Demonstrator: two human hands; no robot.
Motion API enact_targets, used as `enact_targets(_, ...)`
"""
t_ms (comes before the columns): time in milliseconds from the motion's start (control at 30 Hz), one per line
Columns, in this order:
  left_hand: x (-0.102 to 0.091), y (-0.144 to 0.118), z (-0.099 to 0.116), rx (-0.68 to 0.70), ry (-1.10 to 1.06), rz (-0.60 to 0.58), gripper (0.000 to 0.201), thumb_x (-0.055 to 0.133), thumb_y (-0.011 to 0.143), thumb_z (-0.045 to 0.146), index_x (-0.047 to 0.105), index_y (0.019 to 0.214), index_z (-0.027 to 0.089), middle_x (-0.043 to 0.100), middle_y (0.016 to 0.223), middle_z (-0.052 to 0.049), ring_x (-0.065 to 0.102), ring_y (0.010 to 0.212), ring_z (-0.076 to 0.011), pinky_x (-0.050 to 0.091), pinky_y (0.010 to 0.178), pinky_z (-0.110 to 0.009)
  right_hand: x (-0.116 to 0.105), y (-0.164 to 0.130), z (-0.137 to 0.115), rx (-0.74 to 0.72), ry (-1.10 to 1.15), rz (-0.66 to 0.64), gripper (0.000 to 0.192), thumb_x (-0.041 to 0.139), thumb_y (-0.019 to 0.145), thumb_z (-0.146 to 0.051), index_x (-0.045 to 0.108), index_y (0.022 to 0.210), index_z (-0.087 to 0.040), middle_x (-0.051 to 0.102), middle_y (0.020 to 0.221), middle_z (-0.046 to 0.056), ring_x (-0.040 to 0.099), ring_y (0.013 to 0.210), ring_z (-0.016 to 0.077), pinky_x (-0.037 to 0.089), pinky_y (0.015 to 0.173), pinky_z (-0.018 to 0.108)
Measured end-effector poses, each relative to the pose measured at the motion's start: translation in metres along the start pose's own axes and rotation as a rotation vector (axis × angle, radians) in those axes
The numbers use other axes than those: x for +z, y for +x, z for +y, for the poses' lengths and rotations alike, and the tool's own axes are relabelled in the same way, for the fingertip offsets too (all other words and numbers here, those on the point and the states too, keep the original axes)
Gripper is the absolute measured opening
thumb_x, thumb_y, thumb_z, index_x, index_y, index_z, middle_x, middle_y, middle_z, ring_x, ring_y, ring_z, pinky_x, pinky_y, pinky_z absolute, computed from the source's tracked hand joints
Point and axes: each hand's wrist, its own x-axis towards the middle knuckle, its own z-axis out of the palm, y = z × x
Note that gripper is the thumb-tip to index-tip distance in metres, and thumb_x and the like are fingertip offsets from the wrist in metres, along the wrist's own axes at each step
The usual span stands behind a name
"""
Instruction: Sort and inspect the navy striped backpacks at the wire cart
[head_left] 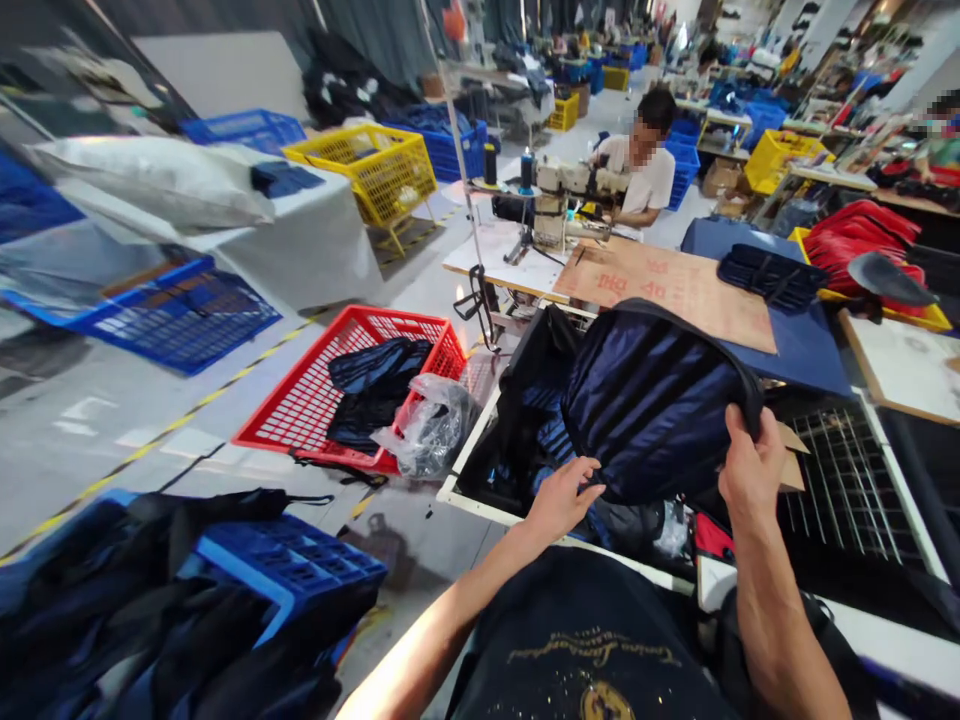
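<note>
We held a dark blue quilted jacket piece [652, 400] up in front of us with both hands, above an open white-edged bin [480, 470] of more dark cloth. Our left hand [562, 498] was closed on the lower edge of the piece, thumb on top, and our right hand [750, 462] gripped its right edge, fingers curled behind the black trim. The piece hung free in the air, touching neither the bin nor the work surface [810, 345] behind it. We judged that the slippery fabric could slide out of the left hand, since that hold took in only a small fold, and drop back among the similar pieces below, where it would be hard to tell apart. To the left, a red basket [315, 400] on the floor held folded dark cloth and a crumpled clear plastic bag [431, 425] leaned on its corner. A blue crate [292, 560] near our left elbow lay among heaped dark garments. Farther back stood a yellow basket [379, 165]; we could not tell what it held. Beyond it a person [645, 165] sat at a sewing machine [559, 195].
</note>
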Motion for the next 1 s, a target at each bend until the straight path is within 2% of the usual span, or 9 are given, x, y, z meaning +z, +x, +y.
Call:
enact_targets(133,0.035,0.005,0.027,0.150,0.226,-0.020,0.063,0.092,0.088,0.046,0.062,0.139,0.024,0.075,0.127,-0.010,0.071,0.122,-0.0336,0.057,0.110,-0.049,0.023,0.006,-0.006,0.045,0.080,0.048,0.035,0.075,0.088,-0.050,0.074,0.105,-0.019,0.069,0.097,0.000,0.058,0.092,0.0178,0.050,0.094,0.034)
enact_targets(300,0.049,0.010,0.038,0.216,0.407,-0.017,0.039,0.067,0.099,0.015,0.064,0.137,0.023,0.077,0.124,-0.013,0.071,0.120,-0.0315,0.059,0.102,-0.043,0.040,0.019,-0.016,0.070,0.040,0.057,0.035,0.071,0.087,-0.048,0.072,0.105,-0.018,0.073,0.100,0.002,0.061,0.096,0.0197,0.052,0.102,0.039)
enact_targets(367,0.045,0.012,0.037,0.148,0.258,-0.030,0.026,0.064,0.103,0.019,0.067,0.129,0.025,0.079,0.117,-0.010,0.073,0.114,-0.0297,0.058,0.097,-0.039,0.043,0.019,-0.019,0.067,0.080,-0.036,0.047,0.075,0.088,-0.051,0.072,0.121,-0.017,0.077,0.115,0.006,0.066,0.106,0.0224,0.052,0.109,0.042)
enact_targets(433,0.038,0.016,0.037,0.024,-0.001,-0.020,0.018,0.069,0.104,0.035,0.071,0.120,0.026,0.080,0.105,-0.007,0.074,0.105,-0.0290,0.056,0.092,-0.037,0.043,0.010,-0.018,0.074,0.161,-0.276,0.067,0.079,0.090,-0.054,0.064,0.145,-0.020,0.075,0.139,0.011,0.068,0.126,0.0258,0.050,0.118,0.046)
enact_targets(533,0.029,0.025,0.038,-0.119,-0.454,0.098,0.031,0.079,0.096,0.049,0.075,0.114,0.025,0.080,0.104,-0.004,0.073,0.102,-0.0269,0.055,0.094,-0.035,0.038,-0.026,-0.009,0.145,0.152,-0.716,0.082,0.078,0.094,-0.060,0.052,0.164,-0.027,0.059,0.166,0.013,0.056,0.153,0.0302,0.046,0.127,0.052)
enact_targets(633,0.027,0.031,0.032,-0.247,-0.836,0.230,0.043,0.084,0.088,0.056,0.075,0.111,0.021,0.079,0.108,-0.005,0.071,0.102,-0.0236,0.056,0.093,-0.032,0.026,-0.077,0.007,0.133,-0.114,-1.022,0.091,0.081,0.091,-0.050,0.045,0.171,-0.028,0.048,0.176,0.013,0.046,0.162,0.0323,0.040,0.133,0.055)
enact_targets(733,0.034,0.029,0.021,-0.411,-0.977,0.261,0.052,0.092,0.078,0.062,0.069,0.099,0.020,0.075,0.092,-0.001,0.068,0.085,-0.0180,0.056,0.076,-0.027,0.015,-0.115,0.019,-0.008,-0.444,-1.117,0.094,0.070,0.092,-0.027,0.033,0.178,-0.028,0.045,0.178,0.012,0.047,0.162,0.0303,0.041,0.132,0.051)
enact_targets(867,0.043,0.018,0.011,-0.507,-0.998,0.163,0.066,0.094,0.070,0.073,0.065,0.095,0.020,0.074,0.081,-0.001,0.069,0.067,-0.0176,0.061,0.065,-0.031,0.016,-0.132,0.028,-0.002,-0.832,-1.097,0.079,0.041,0.097,-0.009,0.035,0.176,-0.016,0.074,0.145,0.023,0.077,0.126,0.0332,0.058,0.105,0.046)
enact_targets(1000,0.027,0.013,0.001,-0.577,-1.019,0.064,0.070,0.100,0.064,0.072,0.069,0.094,0.017,0.080,0.084,-0.010,0.078,0.068,-0.0240,0.066,0.066,-0.037,0.020,-0.131,0.035,-0.024,-0.846,-1.109,0.069,0.038,0.101,-0.011,0.045,0.169,-0.014,0.083,0.124,0.020,0.082,0.105,0.0314,0.058,0.092,0.039)
